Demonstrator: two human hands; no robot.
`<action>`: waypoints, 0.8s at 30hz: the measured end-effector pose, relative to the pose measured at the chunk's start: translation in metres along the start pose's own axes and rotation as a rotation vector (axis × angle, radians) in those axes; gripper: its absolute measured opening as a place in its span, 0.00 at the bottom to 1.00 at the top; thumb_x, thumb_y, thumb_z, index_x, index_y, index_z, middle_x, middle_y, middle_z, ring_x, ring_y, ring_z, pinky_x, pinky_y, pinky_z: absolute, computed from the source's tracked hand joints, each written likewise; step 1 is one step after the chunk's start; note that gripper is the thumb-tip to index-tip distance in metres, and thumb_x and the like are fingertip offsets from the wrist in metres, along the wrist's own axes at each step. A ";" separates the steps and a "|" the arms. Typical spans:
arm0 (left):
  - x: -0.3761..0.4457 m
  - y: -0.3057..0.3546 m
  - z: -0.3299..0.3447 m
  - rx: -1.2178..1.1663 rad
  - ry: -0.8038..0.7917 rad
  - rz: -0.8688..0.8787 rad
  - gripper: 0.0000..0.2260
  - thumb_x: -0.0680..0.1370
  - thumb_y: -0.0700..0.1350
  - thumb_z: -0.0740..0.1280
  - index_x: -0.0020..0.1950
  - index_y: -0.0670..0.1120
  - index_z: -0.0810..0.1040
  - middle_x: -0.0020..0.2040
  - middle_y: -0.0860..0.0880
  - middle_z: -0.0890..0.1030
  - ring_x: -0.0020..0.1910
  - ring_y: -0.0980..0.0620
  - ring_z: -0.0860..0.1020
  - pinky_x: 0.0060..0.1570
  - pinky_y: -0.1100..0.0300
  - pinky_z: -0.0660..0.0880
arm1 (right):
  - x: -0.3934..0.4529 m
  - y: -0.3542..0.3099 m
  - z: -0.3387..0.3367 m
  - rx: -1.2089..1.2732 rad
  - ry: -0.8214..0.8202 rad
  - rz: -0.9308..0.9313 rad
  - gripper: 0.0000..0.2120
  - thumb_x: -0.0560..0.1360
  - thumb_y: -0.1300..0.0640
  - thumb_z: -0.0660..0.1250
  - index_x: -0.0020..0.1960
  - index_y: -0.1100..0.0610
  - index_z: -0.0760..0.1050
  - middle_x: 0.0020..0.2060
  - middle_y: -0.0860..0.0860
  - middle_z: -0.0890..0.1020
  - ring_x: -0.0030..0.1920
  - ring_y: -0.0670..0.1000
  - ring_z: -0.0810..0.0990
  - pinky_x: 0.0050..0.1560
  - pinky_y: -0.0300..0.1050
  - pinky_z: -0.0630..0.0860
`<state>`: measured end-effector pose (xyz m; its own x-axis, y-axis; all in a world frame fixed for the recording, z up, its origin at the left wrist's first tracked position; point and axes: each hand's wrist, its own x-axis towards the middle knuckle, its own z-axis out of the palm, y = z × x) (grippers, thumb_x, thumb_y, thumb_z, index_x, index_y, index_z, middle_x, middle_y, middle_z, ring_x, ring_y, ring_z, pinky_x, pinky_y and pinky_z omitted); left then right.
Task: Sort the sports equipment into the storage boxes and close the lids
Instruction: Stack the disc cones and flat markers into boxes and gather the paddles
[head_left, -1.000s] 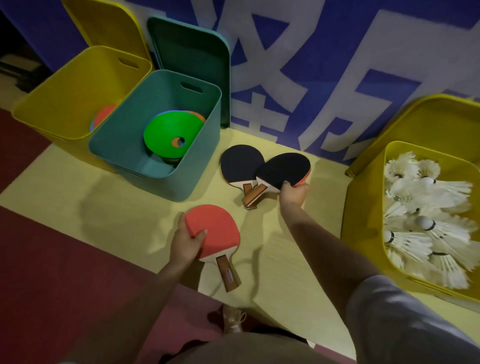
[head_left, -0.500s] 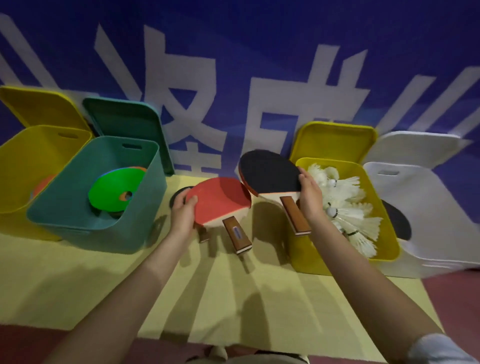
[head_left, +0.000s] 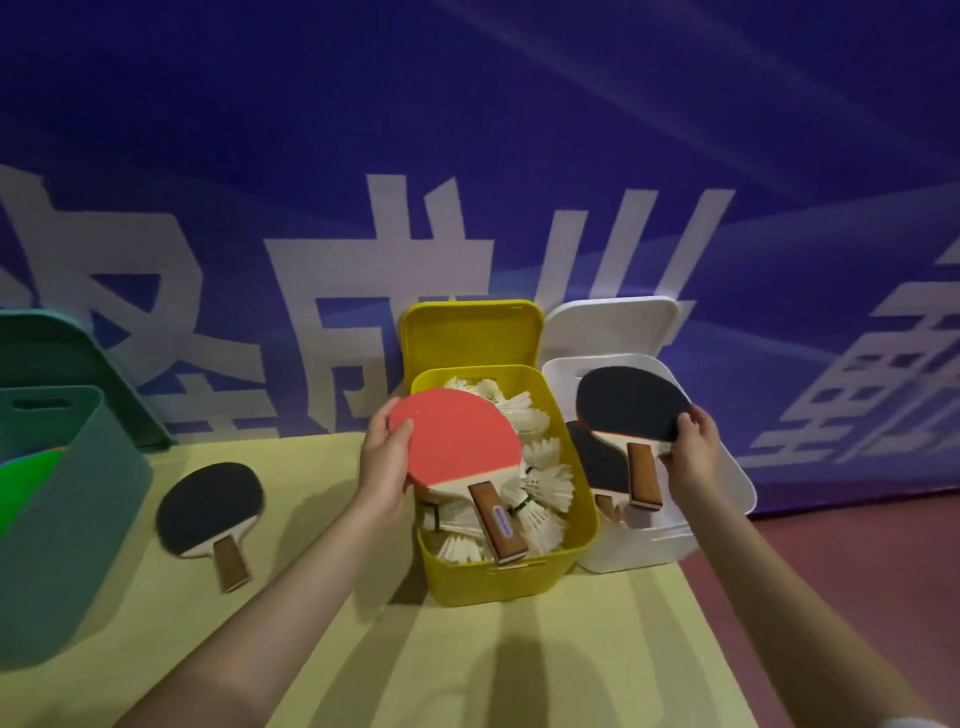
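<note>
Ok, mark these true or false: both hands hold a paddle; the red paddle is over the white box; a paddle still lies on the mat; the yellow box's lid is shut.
1. Both hands hold a paddle: true, left hand the red paddle, right hand the black paddle.
2. False: it is over the yellow box of shuttlecocks.
3. True: a black paddle on the mat.
4. False: the yellow lid stands open.
</note>
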<state>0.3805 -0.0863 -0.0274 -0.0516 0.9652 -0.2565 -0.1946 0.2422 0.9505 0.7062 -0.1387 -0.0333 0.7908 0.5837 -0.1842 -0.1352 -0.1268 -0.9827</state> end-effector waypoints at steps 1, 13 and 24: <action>-0.001 -0.003 0.009 -0.007 0.001 0.002 0.16 0.82 0.45 0.59 0.70 0.54 0.68 0.64 0.47 0.74 0.58 0.47 0.76 0.52 0.50 0.77 | 0.012 0.003 -0.008 0.015 0.022 0.040 0.16 0.82 0.55 0.55 0.69 0.52 0.66 0.60 0.54 0.75 0.59 0.53 0.75 0.55 0.47 0.77; -0.014 -0.024 0.048 -0.045 0.164 -0.024 0.14 0.82 0.45 0.59 0.67 0.58 0.69 0.64 0.48 0.75 0.57 0.48 0.76 0.45 0.55 0.77 | 0.082 0.067 0.018 -0.338 -0.241 0.206 0.18 0.81 0.64 0.55 0.70 0.58 0.63 0.60 0.59 0.74 0.57 0.61 0.76 0.47 0.51 0.76; -0.026 -0.029 0.094 -0.074 0.067 0.035 0.16 0.82 0.44 0.59 0.68 0.57 0.70 0.60 0.52 0.76 0.55 0.49 0.77 0.41 0.55 0.77 | 0.075 0.046 0.025 -0.561 -0.381 -0.039 0.21 0.80 0.52 0.60 0.71 0.58 0.66 0.67 0.59 0.72 0.66 0.59 0.71 0.64 0.52 0.70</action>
<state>0.4793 -0.1094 -0.0316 -0.1249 0.9635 -0.2367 -0.2637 0.1978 0.9441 0.7441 -0.0805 -0.0928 0.5097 0.8249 -0.2446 0.3002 -0.4369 -0.8479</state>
